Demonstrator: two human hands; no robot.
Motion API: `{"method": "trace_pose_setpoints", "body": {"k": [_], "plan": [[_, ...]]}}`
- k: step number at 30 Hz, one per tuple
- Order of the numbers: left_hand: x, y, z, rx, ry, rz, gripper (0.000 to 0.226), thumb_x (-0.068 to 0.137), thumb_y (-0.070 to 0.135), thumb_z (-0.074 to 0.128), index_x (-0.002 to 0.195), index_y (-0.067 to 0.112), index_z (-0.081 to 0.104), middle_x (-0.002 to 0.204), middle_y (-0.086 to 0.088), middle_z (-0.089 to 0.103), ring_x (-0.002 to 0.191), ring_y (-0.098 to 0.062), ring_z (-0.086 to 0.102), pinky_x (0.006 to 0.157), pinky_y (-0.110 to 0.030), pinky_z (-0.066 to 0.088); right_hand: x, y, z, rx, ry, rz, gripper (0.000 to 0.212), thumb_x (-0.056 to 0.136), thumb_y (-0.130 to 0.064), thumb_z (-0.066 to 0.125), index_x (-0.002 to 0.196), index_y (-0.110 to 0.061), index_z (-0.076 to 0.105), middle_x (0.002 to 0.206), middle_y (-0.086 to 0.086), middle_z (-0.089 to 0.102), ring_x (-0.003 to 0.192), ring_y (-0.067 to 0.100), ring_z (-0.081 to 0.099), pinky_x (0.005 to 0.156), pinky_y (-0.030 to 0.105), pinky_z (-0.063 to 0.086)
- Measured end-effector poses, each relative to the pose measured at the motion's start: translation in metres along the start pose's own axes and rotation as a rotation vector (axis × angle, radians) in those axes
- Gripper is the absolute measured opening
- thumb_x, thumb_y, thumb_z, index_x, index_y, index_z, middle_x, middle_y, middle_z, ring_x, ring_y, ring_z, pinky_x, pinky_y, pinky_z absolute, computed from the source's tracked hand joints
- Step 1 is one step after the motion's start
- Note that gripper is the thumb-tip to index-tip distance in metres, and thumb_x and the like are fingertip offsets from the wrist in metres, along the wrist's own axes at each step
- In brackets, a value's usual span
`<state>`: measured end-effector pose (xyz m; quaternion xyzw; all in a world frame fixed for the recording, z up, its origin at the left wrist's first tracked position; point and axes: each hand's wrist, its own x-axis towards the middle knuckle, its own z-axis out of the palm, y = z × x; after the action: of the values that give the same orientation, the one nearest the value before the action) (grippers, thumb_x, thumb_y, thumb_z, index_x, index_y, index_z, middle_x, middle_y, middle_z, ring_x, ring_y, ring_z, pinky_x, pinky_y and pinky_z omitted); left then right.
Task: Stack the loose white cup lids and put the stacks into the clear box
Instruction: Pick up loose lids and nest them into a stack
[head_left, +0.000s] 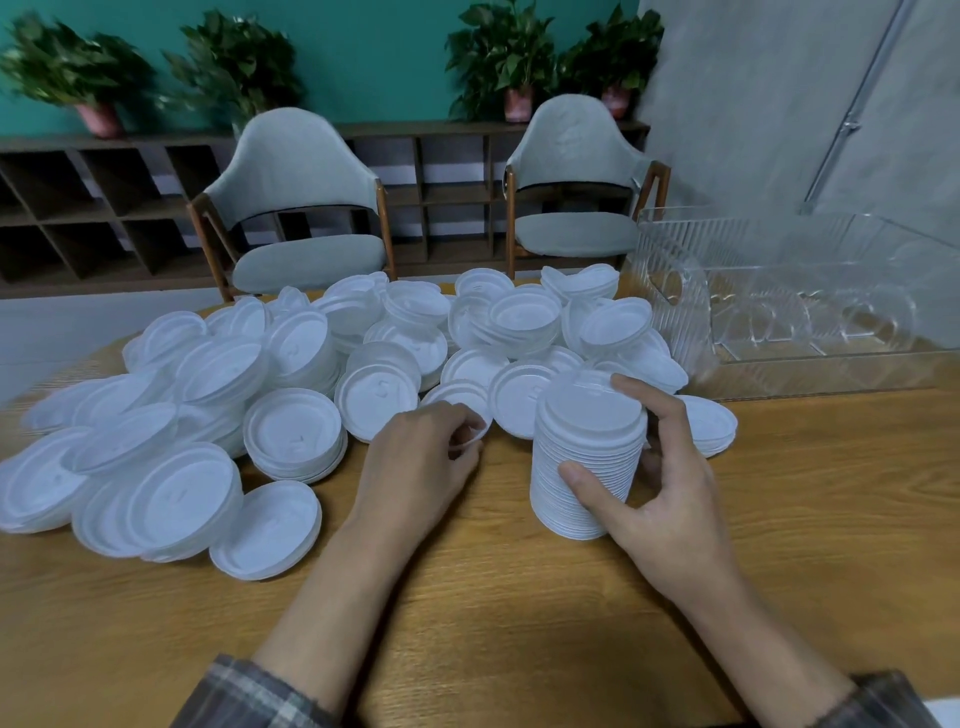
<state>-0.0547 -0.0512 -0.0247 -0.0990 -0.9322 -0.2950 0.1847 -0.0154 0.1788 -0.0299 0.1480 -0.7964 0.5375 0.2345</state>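
A tall stack of white lids (582, 457) stands on the wooden table (519, 597) in front of me. My right hand (670, 488) grips the stack from the right side, thumb low on its front and a fingertip on its top rim. To the left of the stack, my left hand (421, 457) pinches the near edge of a single loose lid (462, 402) at the edge of the pile. Loose white lids (291, 374) and short stacks spread across the left and middle of the table. The clear box (795, 306) sits at the right rear with no lids visible inside.
Two grey chairs (306, 208) stand behind the table. A dark shelf unit (93, 202) with potted plants on top lines the teal wall. A grey partition (779, 104) rises behind the box. Bare wood lies near me and to the right of the stack.
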Motion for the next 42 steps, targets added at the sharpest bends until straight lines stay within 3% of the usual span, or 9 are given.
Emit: {"method": "trace_pose_setpoints", "body": {"k": [6, 12, 15, 18, 22, 34, 37, 39, 42], "plan": [[0.003, 0.007, -0.006, -0.338, 0.120, -0.108, 0.023, 0.086, 0.016, 0.086, 0.104, 0.028, 0.078, 0.079, 0.012, 0.071, 0.077, -0.007, 0.065, 0.070, -0.012, 0.047, 0.001, 0.000, 0.001, 0.001, 0.009, -0.013, 0.074, 0.076, -0.055, 0.080, 0.140, -0.042, 0.046, 0.139, -0.024, 0.057, 0.134, 0.008, 0.055, 0.105, 0.045, 0.053], [0.003, 0.023, -0.020, -0.638, 0.287, -0.190, 0.030, 0.085, 0.010, 0.085, 0.110, 0.024, 0.075, 0.085, 0.003, 0.073, 0.081, -0.009, 0.068, 0.072, -0.015, 0.053, 0.001, 0.000, 0.002, 0.008, -0.007, -0.005, 0.076, 0.077, -0.057, 0.079, 0.143, -0.036, 0.047, 0.142, -0.020, 0.056, 0.137, 0.011, 0.053, 0.107, 0.047, 0.051], [0.003, 0.029, -0.025, -0.756, 0.343, -0.231, 0.027, 0.089, 0.008, 0.079, 0.111, 0.024, 0.074, 0.094, 0.002, 0.074, 0.091, -0.016, 0.073, 0.084, -0.028, 0.061, 0.002, -0.001, 0.003, 0.028, -0.018, -0.003, 0.077, 0.079, -0.058, 0.079, 0.144, -0.033, 0.047, 0.147, -0.017, 0.054, 0.140, 0.014, 0.051, 0.109, 0.049, 0.049], [0.003, 0.031, -0.028, -0.979, 0.305, -0.271, 0.030, 0.094, 0.002, 0.072, 0.118, 0.020, 0.074, 0.107, -0.012, 0.072, 0.094, -0.024, 0.076, 0.087, -0.040, 0.064, 0.002, -0.001, 0.004, 0.066, -0.007, -0.006, 0.072, 0.083, -0.055, 0.077, 0.144, -0.030, 0.050, 0.147, -0.013, 0.056, 0.139, 0.018, 0.052, 0.109, 0.051, 0.049], [0.004, 0.034, -0.029, -1.267, 0.094, -0.284, 0.040, 0.093, 0.006, 0.070, 0.131, 0.019, 0.071, 0.099, -0.007, 0.064, 0.093, -0.015, 0.072, 0.080, -0.029, 0.062, 0.003, -0.001, 0.006, 0.065, 0.002, -0.010, 0.069, 0.084, -0.055, 0.076, 0.142, -0.029, 0.051, 0.146, -0.011, 0.057, 0.137, 0.020, 0.055, 0.106, 0.052, 0.051], [-0.004, 0.049, -0.015, -1.003, -0.030, -0.136, 0.038, 0.080, 0.034, 0.084, 0.113, 0.016, 0.078, 0.075, -0.004, 0.059, 0.067, -0.014, 0.053, 0.068, -0.021, 0.048, 0.002, -0.003, 0.009, 0.055, -0.042, -0.065, 0.073, 0.086, -0.052, 0.074, 0.149, -0.053, 0.037, 0.150, -0.015, 0.052, 0.139, 0.015, 0.053, 0.109, 0.052, 0.049], [-0.003, 0.042, -0.014, -0.971, -0.039, -0.114, 0.042, 0.081, 0.044, 0.081, 0.118, 0.024, 0.076, 0.097, 0.000, 0.066, 0.089, -0.015, 0.061, 0.083, -0.024, 0.049, 0.002, -0.003, 0.009, 0.052, -0.048, -0.067, 0.070, 0.085, -0.052, 0.074, 0.145, -0.055, 0.039, 0.148, -0.015, 0.054, 0.136, 0.015, 0.055, 0.108, 0.051, 0.050], [-0.002, 0.039, -0.013, -1.072, -0.143, -0.066, 0.053, 0.084, 0.035, 0.070, 0.136, 0.020, 0.066, 0.131, 0.004, 0.069, 0.128, -0.013, 0.061, 0.108, -0.036, 0.047, 0.001, -0.003, 0.009, 0.048, -0.055, -0.076, 0.070, 0.085, -0.052, 0.074, 0.145, -0.056, 0.038, 0.149, -0.017, 0.053, 0.137, 0.015, 0.055, 0.108, 0.052, 0.050], [-0.002, 0.041, -0.015, -1.186, -0.257, -0.011, 0.062, 0.084, 0.013, 0.067, 0.146, 0.010, 0.056, 0.144, -0.005, 0.065, 0.140, -0.020, 0.055, 0.118, -0.043, 0.042, 0.001, -0.003, 0.010, 0.060, -0.062, -0.088, 0.071, 0.086, -0.052, 0.073, 0.147, -0.055, 0.037, 0.150, -0.015, 0.053, 0.137, 0.015, 0.055, 0.108, 0.051, 0.050]]}}
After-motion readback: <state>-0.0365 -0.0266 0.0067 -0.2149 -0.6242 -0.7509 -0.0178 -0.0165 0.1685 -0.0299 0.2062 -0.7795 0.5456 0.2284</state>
